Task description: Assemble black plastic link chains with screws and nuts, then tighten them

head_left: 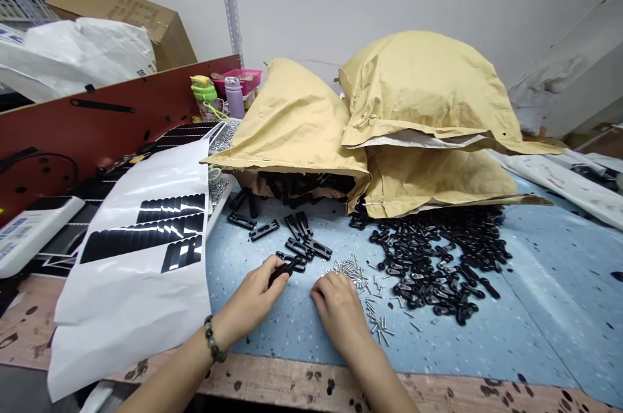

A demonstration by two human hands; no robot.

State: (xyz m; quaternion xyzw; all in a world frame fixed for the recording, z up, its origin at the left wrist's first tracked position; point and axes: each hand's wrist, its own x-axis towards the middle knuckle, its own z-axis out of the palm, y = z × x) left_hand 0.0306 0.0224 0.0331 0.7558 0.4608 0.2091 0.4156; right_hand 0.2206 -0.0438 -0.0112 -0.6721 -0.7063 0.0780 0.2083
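Note:
My left hand point(257, 296) grips a slim black plastic part point(277, 275) between thumb and fingers, just above the blue mat. To its right, my right hand point(337, 304) rests low over the mat with its fingers curled; whatever they hold, if anything, is hidden. Silver metal pins point(353, 270) lie scattered beside and beyond the right hand. Several loose black slotted plastic pieces point(318, 248) lie just past both hands. A large pile of small black plastic parts point(433, 270) spreads on the right.
An opened yellow paper sack point(296, 121) holds more black pieces; two more sacks point(428, 88) are stacked at its right. A white sheet with dark pictures point(131, 296) lies left on the blue mat's point(487, 341) edge. Bottles point(234, 98) stand behind.

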